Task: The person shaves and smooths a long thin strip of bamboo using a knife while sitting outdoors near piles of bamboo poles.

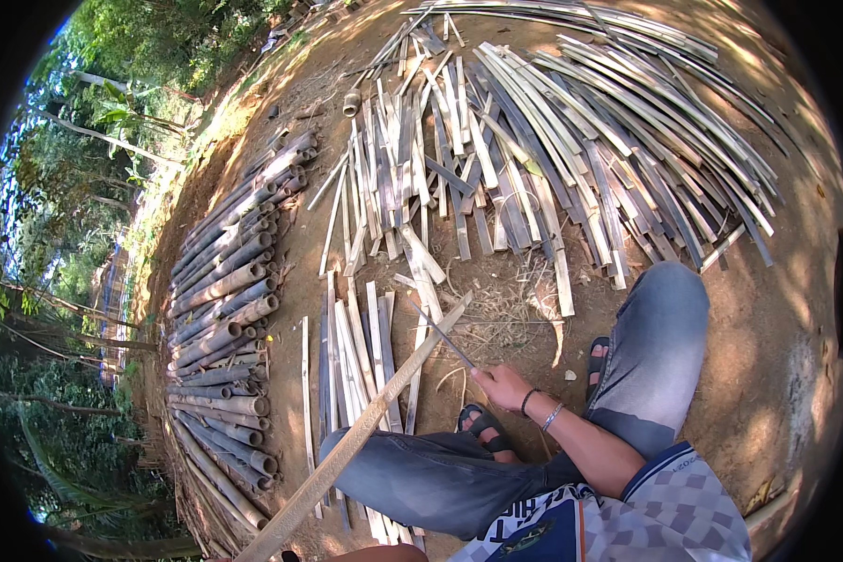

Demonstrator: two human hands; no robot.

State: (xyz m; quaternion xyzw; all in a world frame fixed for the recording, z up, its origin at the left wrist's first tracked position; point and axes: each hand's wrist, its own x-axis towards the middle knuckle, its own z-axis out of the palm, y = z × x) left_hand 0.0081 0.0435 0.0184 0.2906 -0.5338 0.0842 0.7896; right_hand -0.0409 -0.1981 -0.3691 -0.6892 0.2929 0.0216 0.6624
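Observation:
My right hand [502, 386] is closed around the handle of a long, thin knife [448, 340], whose dark blade slants up and to the left. The blade passes close to the upper end of a long split bamboo strip [370, 419]; I cannot tell whether they touch. Pale and rough-faced, the strip runs diagonally across in front of my left knee down to the lower edge. Of my left arm only a bit of forearm [384, 554] shows at the bottom; the hand is outside the picture.
Split bamboo strips [571, 122] lie heaped ahead, with a smaller bundle [349, 328] nearer by my left knee. Whole bamboo poles [223, 290] are stacked to the left. Fibrous shavings [506, 304] litter the dirt ahead. My bent legs [651, 356] and sandalled feet [485, 426] are close by.

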